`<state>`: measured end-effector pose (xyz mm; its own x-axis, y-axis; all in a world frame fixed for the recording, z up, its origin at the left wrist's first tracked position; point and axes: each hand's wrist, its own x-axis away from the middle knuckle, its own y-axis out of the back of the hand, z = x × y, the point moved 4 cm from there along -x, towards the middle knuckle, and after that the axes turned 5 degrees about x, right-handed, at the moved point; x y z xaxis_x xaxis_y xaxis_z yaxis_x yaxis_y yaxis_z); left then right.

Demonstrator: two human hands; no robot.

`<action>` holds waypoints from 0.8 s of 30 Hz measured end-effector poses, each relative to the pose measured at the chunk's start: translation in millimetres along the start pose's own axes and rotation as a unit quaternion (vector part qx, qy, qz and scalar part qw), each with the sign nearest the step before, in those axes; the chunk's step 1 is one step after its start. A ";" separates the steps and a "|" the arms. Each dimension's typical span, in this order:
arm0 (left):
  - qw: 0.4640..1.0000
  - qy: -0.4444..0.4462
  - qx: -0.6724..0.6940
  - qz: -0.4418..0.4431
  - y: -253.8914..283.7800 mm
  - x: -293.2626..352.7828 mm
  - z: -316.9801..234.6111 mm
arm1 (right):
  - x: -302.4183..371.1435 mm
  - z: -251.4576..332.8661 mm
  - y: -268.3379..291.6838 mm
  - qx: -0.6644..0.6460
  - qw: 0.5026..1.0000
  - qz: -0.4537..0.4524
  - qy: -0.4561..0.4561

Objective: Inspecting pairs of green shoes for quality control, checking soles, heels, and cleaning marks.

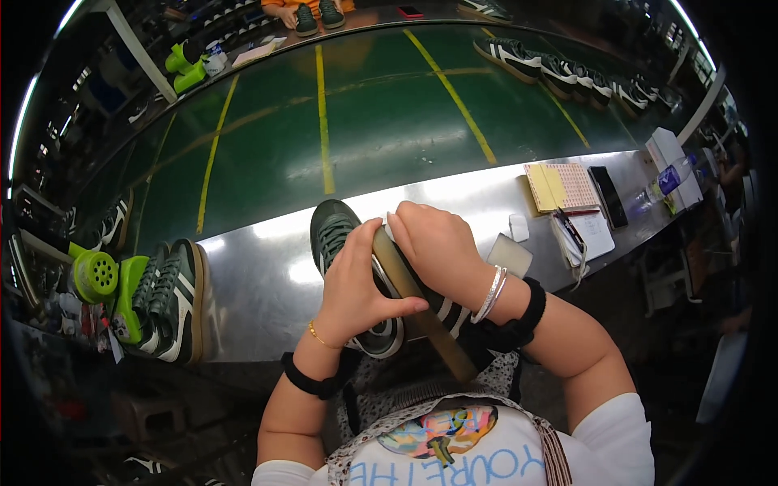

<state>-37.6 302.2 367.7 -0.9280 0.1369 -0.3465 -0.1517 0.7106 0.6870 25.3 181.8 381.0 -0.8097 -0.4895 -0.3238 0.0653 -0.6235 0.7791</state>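
My left hand grips a dark shoe with white stripes, its brown gum sole turned up on edge. The thumb lies across the sole and the fingers reach toward one end. My right hand is closed, its fingertips pressed together against the shoe's far end; whatever they hold is hidden. Beside my left hand a second shoe, dark green with green laces, stands on the metal bench, partly covered by my hand. The held shoe's upper is mostly behind my hands.
A pair of shoes stands left beside a bright green holder. To the right lie a pale square block, a notebook, a phone and a bottle. Beyond runs a green belt carrying shoes; across it, another person's hand.
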 end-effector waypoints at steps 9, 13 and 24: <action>0.998 0.065 -0.010 0.002 2.8 8.3 3.3 | 17.0 -2.3 17.1 -0.023 1.000 0.019 -0.008; 0.999 0.048 -0.013 0.008 -3.3 2.0 4.2 | 33.6 -2.1 4.2 0.011 0.999 0.039 -0.014; 0.995 0.088 0.045 -0.003 -5.0 6.8 11.7 | -27.6 -3.6 -20.8 -0.060 0.994 0.055 -0.068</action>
<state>-39.2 307.7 354.5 -0.9738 0.0148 -0.2271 -0.1335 0.7709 0.6228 48.4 206.0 371.7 -0.8650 -0.4760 -0.1588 0.2195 -0.6434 0.7334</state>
